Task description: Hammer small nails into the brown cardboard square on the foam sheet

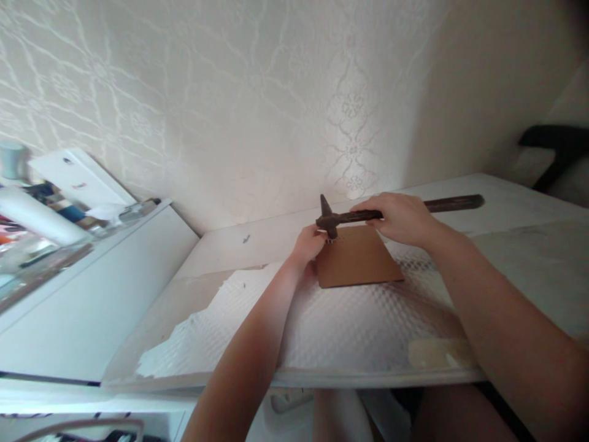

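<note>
My right hand (401, 218) is wrapped round the handle of a dark hammer (448, 204), close behind its head. The hammer head (327, 221) rests over the far left corner of a brown cardboard piece (356, 261). There my left hand (307, 244) is pinched shut at the corner, right under the hammer head, on something too small to make out, possibly a nail. The cardboard lies on a white textured sheet (350, 325) spread over a pale table (519, 245).
A patterned white wall rises behind the table. At the left a white cabinet (92, 294) carries bottles and clutter (37, 215). A dark chair part (556, 147) shows at the far right. My legs are below the table's front edge.
</note>
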Demonstrator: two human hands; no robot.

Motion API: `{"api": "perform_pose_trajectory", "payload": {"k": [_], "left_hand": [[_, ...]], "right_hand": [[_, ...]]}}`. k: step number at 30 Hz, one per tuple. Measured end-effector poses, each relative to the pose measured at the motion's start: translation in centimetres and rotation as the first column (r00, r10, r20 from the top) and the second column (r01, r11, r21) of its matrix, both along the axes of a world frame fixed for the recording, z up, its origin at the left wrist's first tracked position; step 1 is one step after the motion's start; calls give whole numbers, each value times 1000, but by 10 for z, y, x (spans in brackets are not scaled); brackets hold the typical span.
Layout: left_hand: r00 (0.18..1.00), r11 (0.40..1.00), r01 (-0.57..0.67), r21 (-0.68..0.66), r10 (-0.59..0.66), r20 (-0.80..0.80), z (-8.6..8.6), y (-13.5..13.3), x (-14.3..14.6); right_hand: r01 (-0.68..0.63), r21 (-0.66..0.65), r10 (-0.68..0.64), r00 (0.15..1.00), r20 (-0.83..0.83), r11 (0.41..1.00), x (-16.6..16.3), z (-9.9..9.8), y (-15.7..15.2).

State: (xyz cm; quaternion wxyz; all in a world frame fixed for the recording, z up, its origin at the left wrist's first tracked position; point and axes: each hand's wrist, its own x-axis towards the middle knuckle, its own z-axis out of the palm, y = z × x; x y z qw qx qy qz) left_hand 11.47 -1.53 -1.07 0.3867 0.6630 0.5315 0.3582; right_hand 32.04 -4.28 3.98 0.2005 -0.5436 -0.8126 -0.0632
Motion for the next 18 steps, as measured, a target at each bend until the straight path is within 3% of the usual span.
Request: {"api": "perform_pose_trajectory", "payload": {"k": [18], "left_hand": [[1000,1000,-24,-5,24,-16,2,-1,1]], "right_hand": [[-17,5,17,1000,5,1000,0,-2,1]]}}
